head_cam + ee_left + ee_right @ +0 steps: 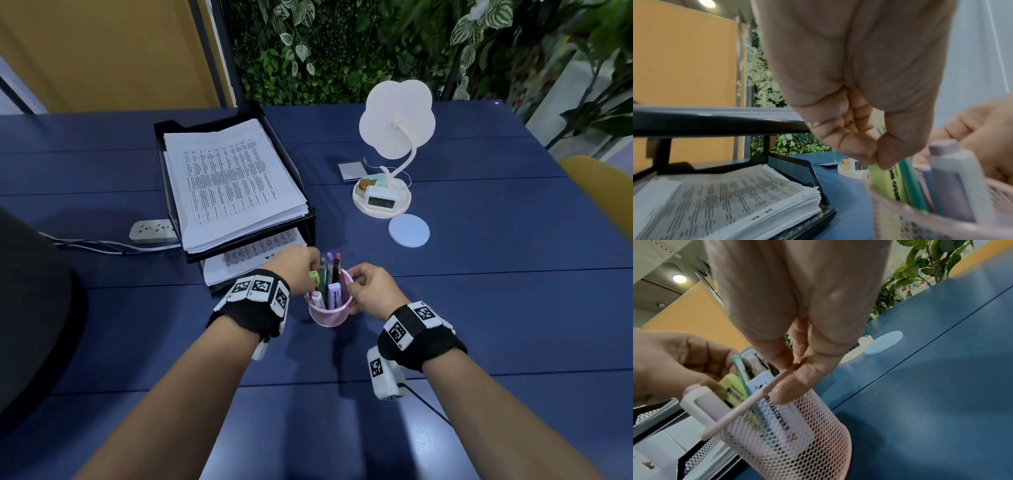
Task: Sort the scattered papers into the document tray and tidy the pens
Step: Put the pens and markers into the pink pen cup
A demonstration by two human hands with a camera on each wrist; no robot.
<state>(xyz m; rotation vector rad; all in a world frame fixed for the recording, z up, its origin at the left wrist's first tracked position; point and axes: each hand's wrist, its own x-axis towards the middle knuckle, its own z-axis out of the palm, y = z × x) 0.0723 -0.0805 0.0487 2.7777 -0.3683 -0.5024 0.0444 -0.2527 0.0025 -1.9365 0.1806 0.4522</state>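
A pink mesh pen cup (330, 313) (797, 443) stands on the blue desk, just in front of the black two-tier document tray (164, 192) (795, 168). Several pens and highlighters stick out of it. My left hand (301, 270) (875, 155) pinches the top of a yellow-green highlighter (314, 275) (888, 183) (731, 387) inside the cup. My right hand (366, 287) (795, 369) pinches the cup's rim between thumb and fingers. Printed papers (226, 181) fill the upper tier, and another stack (719, 199) lies in the lower tier.
A white flower-shaped lamp (397, 120) with a small clock (382, 200) on its base stands at the back right, a round white coaster (408, 229) beside it. A power strip (152, 231) and cables lie left of the tray. A plant wall stands behind the desk.
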